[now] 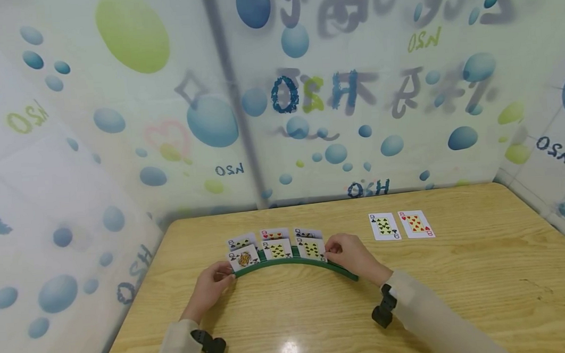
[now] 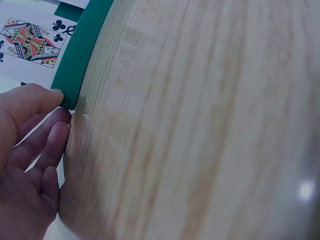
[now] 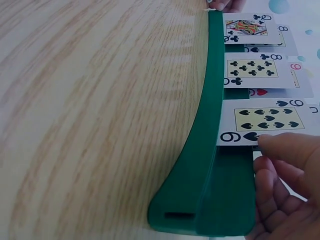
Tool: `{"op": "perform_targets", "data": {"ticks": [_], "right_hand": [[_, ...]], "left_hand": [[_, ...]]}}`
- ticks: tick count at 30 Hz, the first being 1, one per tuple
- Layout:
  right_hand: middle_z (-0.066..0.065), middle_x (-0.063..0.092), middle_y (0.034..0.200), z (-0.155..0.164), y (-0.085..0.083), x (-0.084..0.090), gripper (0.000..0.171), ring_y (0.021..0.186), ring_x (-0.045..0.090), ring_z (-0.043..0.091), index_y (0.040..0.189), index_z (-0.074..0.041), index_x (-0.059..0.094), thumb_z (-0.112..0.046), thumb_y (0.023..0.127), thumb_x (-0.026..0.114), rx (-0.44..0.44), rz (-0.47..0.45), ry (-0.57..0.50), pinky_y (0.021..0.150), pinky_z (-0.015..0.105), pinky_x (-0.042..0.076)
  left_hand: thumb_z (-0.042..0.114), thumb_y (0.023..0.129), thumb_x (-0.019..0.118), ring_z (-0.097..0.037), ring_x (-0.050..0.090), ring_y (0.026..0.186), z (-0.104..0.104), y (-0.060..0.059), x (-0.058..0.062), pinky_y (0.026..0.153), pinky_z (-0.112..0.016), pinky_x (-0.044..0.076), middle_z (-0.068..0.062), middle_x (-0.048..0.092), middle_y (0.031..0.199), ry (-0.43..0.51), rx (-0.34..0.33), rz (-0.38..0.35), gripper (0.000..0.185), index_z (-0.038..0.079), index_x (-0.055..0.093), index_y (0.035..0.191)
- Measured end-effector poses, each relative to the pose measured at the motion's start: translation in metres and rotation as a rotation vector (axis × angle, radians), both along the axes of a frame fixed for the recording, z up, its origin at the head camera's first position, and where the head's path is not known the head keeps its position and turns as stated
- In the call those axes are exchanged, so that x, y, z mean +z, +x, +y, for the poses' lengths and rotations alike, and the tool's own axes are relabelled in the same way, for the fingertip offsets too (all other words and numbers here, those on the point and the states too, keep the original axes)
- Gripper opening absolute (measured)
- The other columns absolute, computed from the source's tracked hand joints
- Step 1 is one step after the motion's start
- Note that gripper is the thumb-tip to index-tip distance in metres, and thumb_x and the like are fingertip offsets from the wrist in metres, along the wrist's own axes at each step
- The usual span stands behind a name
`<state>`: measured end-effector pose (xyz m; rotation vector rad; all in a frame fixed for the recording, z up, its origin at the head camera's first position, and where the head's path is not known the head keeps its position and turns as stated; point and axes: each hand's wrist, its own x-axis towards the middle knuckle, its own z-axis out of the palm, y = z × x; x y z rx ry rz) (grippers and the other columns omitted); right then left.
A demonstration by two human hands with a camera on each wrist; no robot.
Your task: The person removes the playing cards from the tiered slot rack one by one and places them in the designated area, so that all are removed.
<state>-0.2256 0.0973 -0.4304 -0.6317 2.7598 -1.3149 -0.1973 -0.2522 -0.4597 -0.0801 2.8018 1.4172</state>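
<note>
A curved green card holder [image 1: 292,267] stands on the wooden table with several playing cards in two rows. My left hand [image 1: 210,286] is at its left end, where thumb and forefinger [image 2: 37,102] pinch the holder's tip [image 2: 75,65] beside the queen of clubs [image 2: 31,42]. At the holder's right end [image 3: 200,170] is my right hand [image 1: 351,255]. Its thumb [image 3: 287,150] and curled fingers pinch the lower corner of the nine of spades [image 3: 267,119], the rightmost front card. A ten of clubs [image 3: 250,68] stands in the middle slot.
Two cards lie face up on the table to the right, an eight of clubs [image 1: 384,226] and a red card [image 1: 415,224]. Bubble-patterned screens [image 1: 308,116] close off the table's back and sides. The table's left edge [image 1: 140,290] runs near my left arm.
</note>
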Motion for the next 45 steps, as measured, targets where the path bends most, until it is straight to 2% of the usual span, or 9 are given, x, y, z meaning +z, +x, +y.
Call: {"op": "perform_targets", "data": {"ticks": [5, 10, 18, 30, 45], "right_hand": [[-0.002, 0.057, 0.076, 0.002, 0.001, 0.002, 0.01, 0.068, 0.05, 0.011, 0.083, -0.004, 0.063, -0.013, 0.086, 0.066, -0.017, -0.02, -0.005, 0.061, 0.026, 0.044], [-0.003, 0.058, 0.077, 0.008, 0.003, 0.006, 0.012, 0.07, 0.051, 0.011, 0.086, -0.002, 0.062, -0.014, 0.086, 0.066, -0.014, 0.001, -0.023, 0.062, 0.026, 0.045], [-0.003, 0.058, 0.078, 0.02, 0.007, 0.016, 0.007, 0.07, 0.051, 0.013, 0.085, -0.006, 0.062, -0.012, 0.087, 0.065, -0.008, 0.007, -0.033, 0.062, 0.026, 0.045], [-0.002, 0.059, 0.079, 0.051, 0.012, 0.031, 0.005, 0.071, 0.054, 0.012, 0.087, -0.006, 0.061, -0.011, 0.089, 0.062, 0.006, 0.089, -0.028, 0.062, 0.027, 0.046], [0.003, 0.061, 0.081, 0.105, 0.006, 0.044, 0.008, 0.072, 0.056, 0.016, 0.091, -0.001, 0.06, -0.009, 0.089, 0.061, -0.134, 0.085, 0.06, 0.063, 0.03, 0.047]], "left_hand": [[0.002, 0.086, 0.061, -0.024, 0.057, 0.094, 0.001, 0.0, 0.002, 0.079, -0.038, 0.046, -0.011, 0.06, 0.103, -0.011, 0.004, -0.014, 0.027, -0.001, 0.06, 0.113], [0.002, 0.086, 0.061, -0.024, 0.057, 0.094, 0.002, 0.0, 0.003, 0.078, -0.038, 0.046, -0.011, 0.06, 0.103, -0.014, 0.004, -0.011, 0.027, -0.001, 0.06, 0.113], [0.002, 0.085, 0.062, -0.025, 0.057, 0.092, 0.002, -0.001, 0.001, 0.077, -0.037, 0.046, -0.012, 0.061, 0.101, -0.006, 0.0, 0.001, 0.026, -0.002, 0.06, 0.111], [0.002, 0.086, 0.061, -0.024, 0.057, 0.092, 0.0, -0.001, -0.001, 0.076, -0.036, 0.045, -0.011, 0.061, 0.102, -0.013, 0.003, -0.005, 0.026, -0.002, 0.06, 0.112], [0.002, 0.086, 0.061, -0.024, 0.057, 0.093, 0.0, 0.0, -0.001, 0.078, -0.038, 0.045, -0.011, 0.061, 0.101, -0.022, 0.004, 0.001, 0.026, -0.002, 0.06, 0.111]]}}
